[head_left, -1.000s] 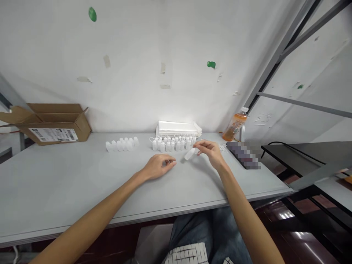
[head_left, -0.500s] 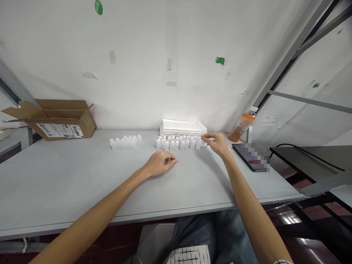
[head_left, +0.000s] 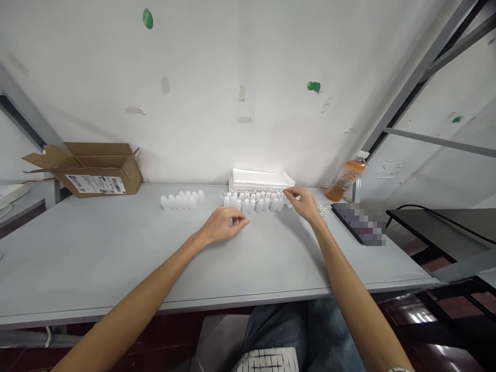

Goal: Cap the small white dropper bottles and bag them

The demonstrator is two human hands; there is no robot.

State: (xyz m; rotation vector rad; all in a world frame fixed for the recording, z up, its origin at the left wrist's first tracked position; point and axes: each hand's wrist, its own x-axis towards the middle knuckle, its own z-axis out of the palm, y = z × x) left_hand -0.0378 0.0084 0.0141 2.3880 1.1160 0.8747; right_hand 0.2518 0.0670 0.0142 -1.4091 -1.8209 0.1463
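The right hand (head_left: 304,203) is reaching to the right end of the white bottles (head_left: 259,206), which are standing in close rows just in front of a white stack (head_left: 263,178). Its thumb and finger are closing together near the tops there; whether they are grasping a cap loop, I cannot tell. With so little room between neighbours, a sideways brush could be tipping one bottle into the next, and a loop catching on a fingertip could be dragging its bottle over. The left hand (head_left: 223,225) is curling loosely over the table (head_left: 116,258), showing nothing held, though I cannot tell whether its fingertips are meeting. It is hovering near the front row, so a careless forward nudge could be toppling that side. White cords (head_left: 324,211) are lying near the right wrist, where a sleeve could be snagging them.
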